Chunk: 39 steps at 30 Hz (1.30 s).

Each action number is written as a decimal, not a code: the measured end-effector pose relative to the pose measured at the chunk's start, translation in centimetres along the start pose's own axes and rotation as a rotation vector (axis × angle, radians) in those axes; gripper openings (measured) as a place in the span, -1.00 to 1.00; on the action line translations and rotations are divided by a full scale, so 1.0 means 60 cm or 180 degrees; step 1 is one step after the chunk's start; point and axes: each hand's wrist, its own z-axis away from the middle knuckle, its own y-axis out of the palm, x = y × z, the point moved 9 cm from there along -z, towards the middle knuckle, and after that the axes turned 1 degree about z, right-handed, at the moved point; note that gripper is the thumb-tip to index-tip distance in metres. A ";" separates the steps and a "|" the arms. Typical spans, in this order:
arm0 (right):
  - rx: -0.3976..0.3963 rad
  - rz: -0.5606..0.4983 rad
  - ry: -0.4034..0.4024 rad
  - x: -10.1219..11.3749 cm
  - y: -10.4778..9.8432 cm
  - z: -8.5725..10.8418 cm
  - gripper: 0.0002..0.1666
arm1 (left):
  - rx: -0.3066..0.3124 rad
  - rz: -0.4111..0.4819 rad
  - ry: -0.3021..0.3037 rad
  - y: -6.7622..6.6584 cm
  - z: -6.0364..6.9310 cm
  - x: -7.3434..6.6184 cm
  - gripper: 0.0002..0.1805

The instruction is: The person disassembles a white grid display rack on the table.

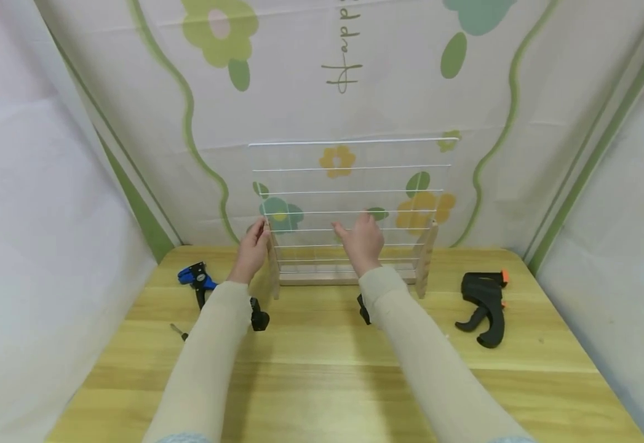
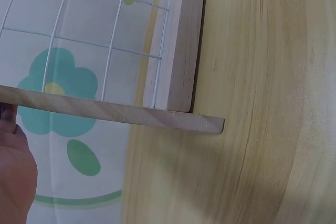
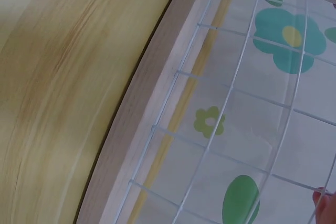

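Note:
A white wire grid [image 1: 310, 192] stands upright in a pale wooden base frame on the table, its wires rising well above the wood. My left hand [image 1: 251, 251] grips the upper part of the left wooden upright [image 1: 274, 264]; in the left wrist view the curled fingers [image 2: 7, 118] meet that upright's edge. My right hand [image 1: 363, 243] is at the grid's middle wires, thumb spread to the left. In the right wrist view only a fingertip [image 3: 318, 196] shows, close against a wire. The wooden bottom bar [image 1: 318, 279] joins the left upright and the right upright [image 1: 424, 261].
A blue and black wire stripper [image 1: 197, 278] lies left of the frame, with a small screwdriver [image 1: 179, 332] nearer me, partly behind the left sleeve. On the right lies a black clamp [image 1: 484, 304] with orange pads. A flowered cloth [image 1: 299, 111] hangs behind the table [image 1: 310, 381].

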 end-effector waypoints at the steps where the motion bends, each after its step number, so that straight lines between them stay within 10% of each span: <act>1: -0.0041 -0.0013 -0.0002 0.000 -0.001 0.001 -0.06 | 0.0013 0.0006 0.0017 0.000 0.001 -0.001 -0.43; 30: -0.0330 -0.0453 0.0085 -0.012 -0.009 0.024 -0.28 | 0.0041 0.0419 0.0321 -0.003 0.039 -0.006 -0.53; 39: -0.0117 -0.0441 0.0212 -0.020 -0.001 0.031 -0.30 | 0.0426 0.0369 0.0177 -0.004 0.061 -0.008 -0.49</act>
